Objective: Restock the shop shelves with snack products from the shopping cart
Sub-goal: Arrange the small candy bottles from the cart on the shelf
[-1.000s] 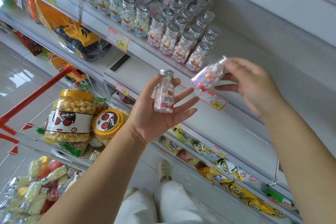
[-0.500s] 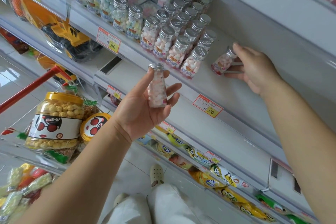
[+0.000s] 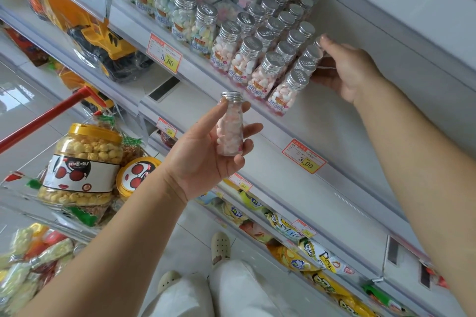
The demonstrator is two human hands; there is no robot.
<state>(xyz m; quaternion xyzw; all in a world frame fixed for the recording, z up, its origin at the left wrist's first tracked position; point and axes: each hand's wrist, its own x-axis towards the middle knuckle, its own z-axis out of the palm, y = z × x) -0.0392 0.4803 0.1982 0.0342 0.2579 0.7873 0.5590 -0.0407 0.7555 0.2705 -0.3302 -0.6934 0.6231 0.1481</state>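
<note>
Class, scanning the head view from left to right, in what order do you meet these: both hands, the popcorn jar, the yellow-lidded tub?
In order: popcorn jar → yellow-lidded tub → left hand, holding a bottle → right hand.

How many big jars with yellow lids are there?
2: an upright jar on the left, and a tipped jar beside it, lid facing the camera. More may be hidden underneath.

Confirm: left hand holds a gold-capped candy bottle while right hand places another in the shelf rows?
Head view shows a silver cap, not gold, on the candy bottle in the left hand. The right hand does grip another bottle at the shelf rows.
</note>
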